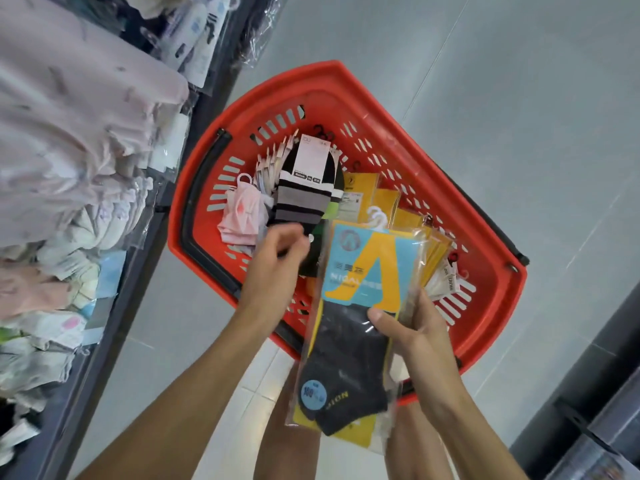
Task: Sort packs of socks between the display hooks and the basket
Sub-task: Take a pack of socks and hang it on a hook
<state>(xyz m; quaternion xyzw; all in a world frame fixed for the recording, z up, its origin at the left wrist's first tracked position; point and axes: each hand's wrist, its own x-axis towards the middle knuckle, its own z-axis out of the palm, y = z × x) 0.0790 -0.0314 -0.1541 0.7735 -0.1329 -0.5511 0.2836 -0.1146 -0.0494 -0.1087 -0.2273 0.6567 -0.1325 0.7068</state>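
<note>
The right hand [415,334] is gripping a bunch of yellow-and-blue sock packs [367,271] above the red basket [346,74], thumb pressing across the front pack. The left hand [273,261] is reaching into the basket, fingers curling at the striped pack [304,195]; whether they are pinching it, I cannot tell.

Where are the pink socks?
In the head view, the pink socks lie at the left of the red basket, beside the striped socks, near the left hand.

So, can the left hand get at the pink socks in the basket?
Probably yes: the left hand is right beside the pink socks, which lie uncovered in the basket; nothing stands between.
</note>
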